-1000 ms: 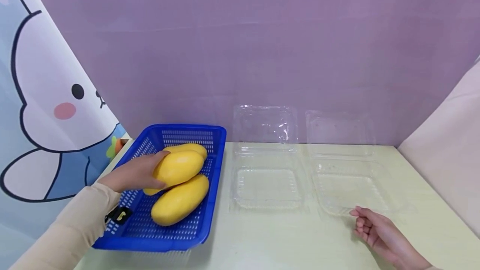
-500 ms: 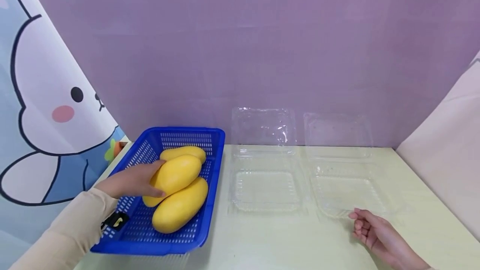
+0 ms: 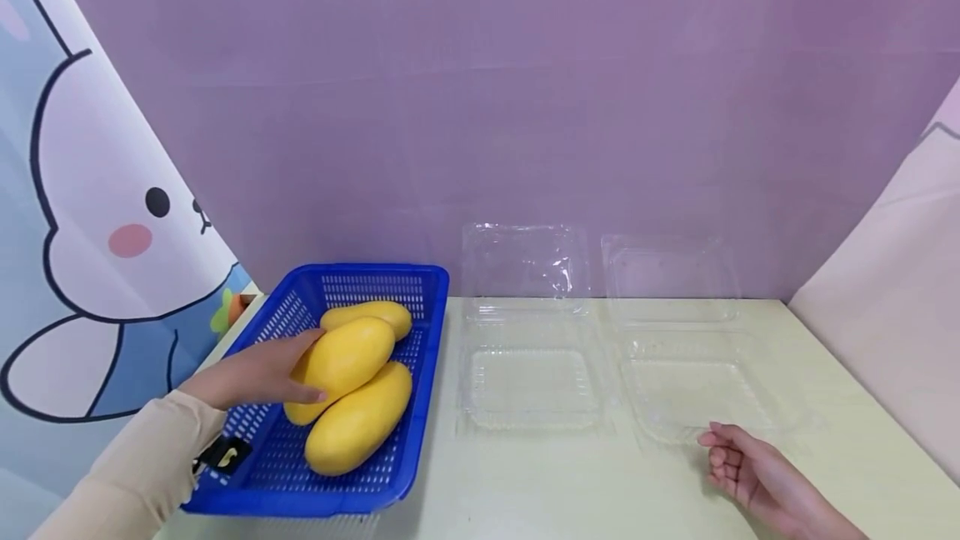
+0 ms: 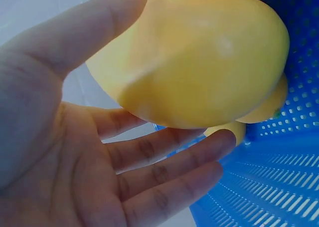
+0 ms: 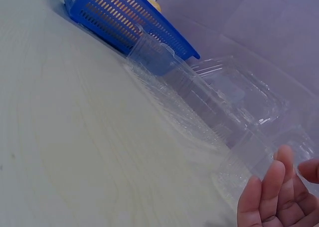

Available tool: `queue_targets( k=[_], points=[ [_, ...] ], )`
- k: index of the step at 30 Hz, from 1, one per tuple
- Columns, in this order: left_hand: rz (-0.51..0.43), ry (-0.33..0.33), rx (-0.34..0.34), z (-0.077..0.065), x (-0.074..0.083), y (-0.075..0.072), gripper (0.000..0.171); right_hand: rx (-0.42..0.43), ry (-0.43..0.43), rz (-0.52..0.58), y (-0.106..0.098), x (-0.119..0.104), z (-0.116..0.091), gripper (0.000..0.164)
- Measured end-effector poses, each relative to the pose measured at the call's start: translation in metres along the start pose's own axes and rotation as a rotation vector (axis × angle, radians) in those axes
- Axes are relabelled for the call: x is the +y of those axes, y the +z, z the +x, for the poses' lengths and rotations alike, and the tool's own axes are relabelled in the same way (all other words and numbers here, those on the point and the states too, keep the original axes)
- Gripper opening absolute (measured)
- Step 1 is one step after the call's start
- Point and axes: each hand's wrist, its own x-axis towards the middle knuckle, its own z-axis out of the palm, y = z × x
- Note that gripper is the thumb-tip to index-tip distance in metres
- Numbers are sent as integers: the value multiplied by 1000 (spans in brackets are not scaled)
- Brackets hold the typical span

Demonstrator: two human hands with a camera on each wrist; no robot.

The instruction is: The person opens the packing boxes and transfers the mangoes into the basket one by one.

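Observation:
My left hand (image 3: pixel 262 369) reaches into the blue plastic basket (image 3: pixel 431 340) and grips a yellow mango (image 3: pixel 348 357) between thumb and fingers. In the left wrist view the thumb lies on one side of this mango (image 4: pixel 209 57) and the fingers reach along its other side. Another mango (image 3: pixel 360 423) lies in front of it, and one more mango (image 3: pixel 382 313) behind. At the right, my right hand (image 3: pixel 757 469) has loosely curled fingers near the front corner of a clear plastic clamshell box (image 3: pixel 697 386); the right wrist view shows nothing between thumb and fingers.
A second clear clamshell box (image 3: pixel 532 382) stands between the basket and the right box. Both boxes have raised lids against the purple cloth (image 3: pixel 525 90) behind. A cartoon-printed cloth (image 3: pixel 112 215) hangs at the left, a pale cloth (image 3: pixel 900 273) at the right.
My left hand and the gripped mango have shifted slightly left and toward me within the basket, uncovering more of the mango behind. The view has tilted a little; my right hand stays about in place.

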Motion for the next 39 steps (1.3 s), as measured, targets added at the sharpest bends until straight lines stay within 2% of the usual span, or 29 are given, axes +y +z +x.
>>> queue_targets(
  k=[6, 14, 23, 26, 27, 29, 31, 32, 34, 36, 39],
  points=[
    [11, 31, 19, 2, -3, -2, 93, 2, -23, -11, -1, -1, 1, 47],
    [15, 49, 30, 3, -6, -5, 98, -30, -36, -8, 1, 0, 4, 49],
    [6, -6, 29, 0, -6, -5, 95, -113, 126, -174, 9, -4, 0, 41],
    [1, -13, 43, -3, -7, -9, 92, -188, 156, -256, 13, -12, -4, 40],
    [6, -13, 59, -4, -7, -11, 91, -213, 147, -306, 14, -15, -5, 40],
    [34, -2, 106, -7, -8, -16, 88, -254, 72, -462, 17, -23, -9, 37],
    [72, 10, 159, -9, -10, -22, 85, -263, -51, -653, 18, -35, -14, 34],
    [91, 14, 186, -9, -11, -24, 84, -241, -139, -775, 19, -41, -16, 34],
    [128, 14, 234, -10, -16, -30, 82, -132, -335, -1039, 22, -53, -21, 34],
    [136, -1, 273, -12, -22, -37, 81, 33, -487, -1255, 25, -65, -25, 33],
    [136, -27, 336, -17, -34, -49, 78, 338, -615, -1498, 27, -81, -31, 27]
  ],
)
